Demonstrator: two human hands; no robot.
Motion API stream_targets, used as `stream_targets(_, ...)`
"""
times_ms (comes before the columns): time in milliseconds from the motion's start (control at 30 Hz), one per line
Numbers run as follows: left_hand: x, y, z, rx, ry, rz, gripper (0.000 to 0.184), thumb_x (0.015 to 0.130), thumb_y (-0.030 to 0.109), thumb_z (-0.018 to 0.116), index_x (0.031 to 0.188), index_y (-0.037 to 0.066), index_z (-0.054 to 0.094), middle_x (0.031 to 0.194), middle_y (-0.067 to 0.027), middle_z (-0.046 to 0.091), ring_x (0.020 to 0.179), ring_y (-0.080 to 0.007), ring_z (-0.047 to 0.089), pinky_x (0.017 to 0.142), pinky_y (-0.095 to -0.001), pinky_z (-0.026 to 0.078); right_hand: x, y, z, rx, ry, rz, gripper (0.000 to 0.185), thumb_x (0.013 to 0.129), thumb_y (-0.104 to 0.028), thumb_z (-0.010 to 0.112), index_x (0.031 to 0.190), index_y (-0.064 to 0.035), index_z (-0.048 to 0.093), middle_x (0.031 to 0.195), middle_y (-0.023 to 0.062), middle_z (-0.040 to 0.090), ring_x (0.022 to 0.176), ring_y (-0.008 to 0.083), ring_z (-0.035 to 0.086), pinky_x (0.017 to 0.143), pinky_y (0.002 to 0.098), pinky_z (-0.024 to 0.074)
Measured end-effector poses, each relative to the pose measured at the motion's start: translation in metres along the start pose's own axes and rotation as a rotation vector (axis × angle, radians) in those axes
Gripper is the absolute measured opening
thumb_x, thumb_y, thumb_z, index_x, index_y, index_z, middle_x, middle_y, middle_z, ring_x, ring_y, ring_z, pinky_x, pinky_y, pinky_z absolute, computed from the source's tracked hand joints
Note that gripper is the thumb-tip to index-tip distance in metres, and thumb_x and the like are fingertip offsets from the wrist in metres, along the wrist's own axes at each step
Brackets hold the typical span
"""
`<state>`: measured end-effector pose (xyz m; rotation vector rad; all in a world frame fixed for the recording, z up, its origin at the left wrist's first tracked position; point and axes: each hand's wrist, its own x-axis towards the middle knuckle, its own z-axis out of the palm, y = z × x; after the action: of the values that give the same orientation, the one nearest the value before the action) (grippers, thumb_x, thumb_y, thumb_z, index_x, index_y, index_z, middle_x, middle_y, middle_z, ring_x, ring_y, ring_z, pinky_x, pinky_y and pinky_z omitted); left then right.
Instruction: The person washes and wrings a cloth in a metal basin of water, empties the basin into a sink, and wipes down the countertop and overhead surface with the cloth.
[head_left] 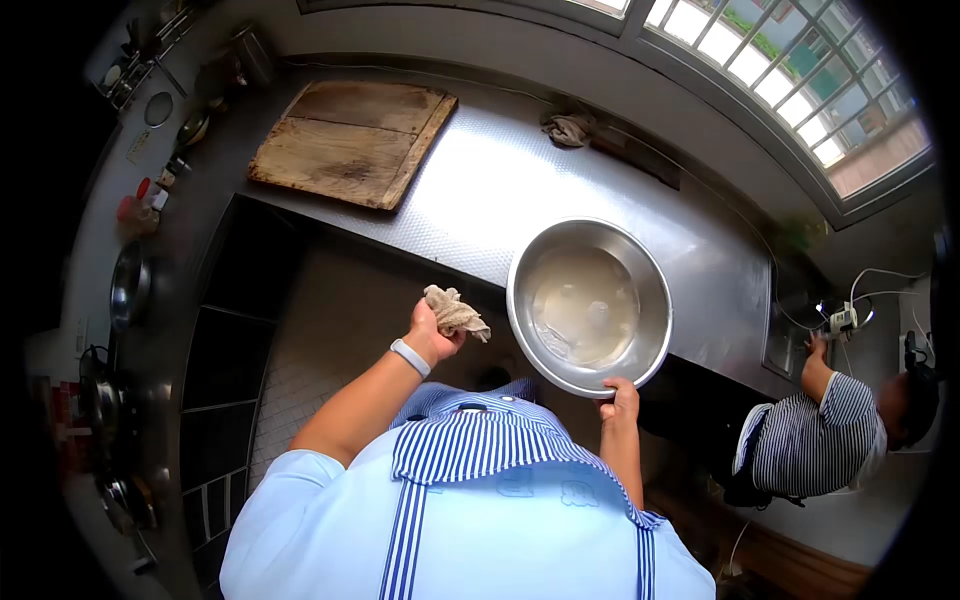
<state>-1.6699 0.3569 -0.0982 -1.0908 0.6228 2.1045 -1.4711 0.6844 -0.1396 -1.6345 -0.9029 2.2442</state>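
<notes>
My left hand (436, 336) is closed round a crumpled beige cloth (458, 313), held in the air in front of the counter's edge. On the right, my right hand (620, 399) grips the near rim of a large round metal basin (655, 340). The basin has cloudy, whitish contents (585, 305) at its bottom; what they are cannot be made out. It overlaps the front edge of the metal counter (480, 220). The cloth and the basin are apart.
A worn wooden board (350, 140) lies on the counter at the back left. Another cloth (568, 128) sits near the back wall. A co-worker in a striped shirt (815, 435) stands at the right, reaching toward the counter's end. Shelves with pans line the left.
</notes>
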Motion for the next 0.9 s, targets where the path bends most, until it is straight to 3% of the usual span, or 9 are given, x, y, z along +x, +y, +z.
stream_targets(100,0.010,0.003,0.034,0.014,0.071,0.065,0.043,0.092,0.049,0.027,0.095,0.018,0.058,0.088,-0.0014,0.062,0.078,-0.0195,0.060,0.056,-0.0311,0.046,0.041,-0.027,0.020,-0.035,-0.042,0.037,0.031,0.060,0.005,0.058,0.090,0.0013,0.052,0.084,0.0127,0.057,0.075,0.0304,0.061,0.063,0.0435,0.0548)
stream_targets(133,0.010,0.004,0.047,0.048,0.088,0.108,0.043,0.093,0.048,0.026,0.099,0.019,0.056,0.092,-0.0020,0.062,0.082,-0.0203,0.060,0.059,-0.0333,0.047,0.049,-0.034,0.030,-0.037,-0.043,0.030,0.025,0.059,0.005,0.059,0.083,0.0012,0.053,0.079,0.0112,0.056,0.070,0.0290,0.060,0.060,0.0437,0.0536)
stream_targets(233,0.013,0.002,0.083,0.161,0.103,0.204,0.043,0.093,0.047,0.030,0.104,0.014,0.056,0.095,-0.0063,0.062,0.080,-0.0233,0.061,0.063,-0.0355,0.051,0.081,-0.051,0.046,-0.024,-0.023,-0.022,0.020,0.059,0.005,0.059,0.078,0.0005,0.055,0.076,0.0097,0.055,0.066,0.0274,0.058,0.057,0.0431,0.0518)
stream_targets(367,0.026,-0.002,0.117,0.331,-0.120,0.330,0.039,0.095,0.042,0.032,0.103,0.012,0.054,0.091,-0.0065,0.060,0.077,-0.0230,0.063,0.066,-0.0389,0.054,0.107,-0.065,0.056,-0.016,-0.040,-0.021,0.019,0.060,0.005,0.059,0.078,0.0004,0.055,0.078,0.0095,0.054,0.071,0.0266,0.057,0.063,0.0428,0.0518)
stream_targets(567,0.072,0.002,0.161,0.645,-0.399,0.369,0.033,0.096,0.033,0.042,0.107,0.004,0.053,0.098,-0.0067,0.060,0.088,-0.0156,0.061,0.076,-0.0302,0.052,0.119,-0.069,0.077,0.078,-0.060,0.014,0.018,0.060,0.003,0.058,0.078,-0.0003,0.055,0.078,0.0107,0.057,0.073,0.0277,0.060,0.070,0.0426,0.0534)
stream_targets(700,0.080,0.002,0.190,0.797,-0.522,0.227,0.030,0.095,0.033,0.044,0.104,0.006,0.053,0.096,-0.0039,0.058,0.085,-0.0127,0.059,0.074,-0.0286,0.051,0.097,-0.073,0.087,0.160,0.026,0.017,0.032,0.070,-0.009,0.068,0.099,-0.0027,0.057,0.098,0.0110,0.060,0.088,0.0295,0.060,0.076,0.0467,0.0518)
stream_targets(767,0.063,0.007,0.211,0.850,-0.638,0.120,0.028,0.095,0.033,0.046,0.105,0.008,0.052,0.092,-0.0025,0.057,0.083,-0.0113,0.059,0.074,-0.0286,0.051,0.083,-0.066,0.083,0.230,-0.037,-0.077,0.049,0.077,-0.021,0.069,0.121,-0.0073,0.050,0.120,0.0096,0.053,0.108,0.0305,0.052,0.086,0.0491,0.0460)
stream_targets(833,0.071,0.009,0.214,0.913,-0.693,0.103,0.030,0.093,0.033,0.048,0.110,0.008,0.049,0.098,-0.0035,0.056,0.088,-0.0125,0.059,0.077,-0.0296,0.050,0.066,-0.061,0.072,0.226,0.076,-0.240,0.056,0.081,-0.024,0.067,0.128,-0.0053,0.045,0.126,0.0121,0.050,0.112,0.0328,0.050,0.089,0.0479,0.0441)
stream_targets(900,0.085,0.008,0.214,0.997,-0.700,0.112,0.036,0.092,0.032,0.051,0.117,0.007,0.044,0.105,-0.0047,0.055,0.094,-0.0137,0.058,0.080,-0.0308,0.050,0.034,-0.058,0.071,0.130,0.352,-0.471,0.055,0.083,-0.024,0.065,0.129,-0.0029,0.044,0.128,0.0139,0.049,0.112,0.0335,0.051,0.090,0.0451,0.0435)
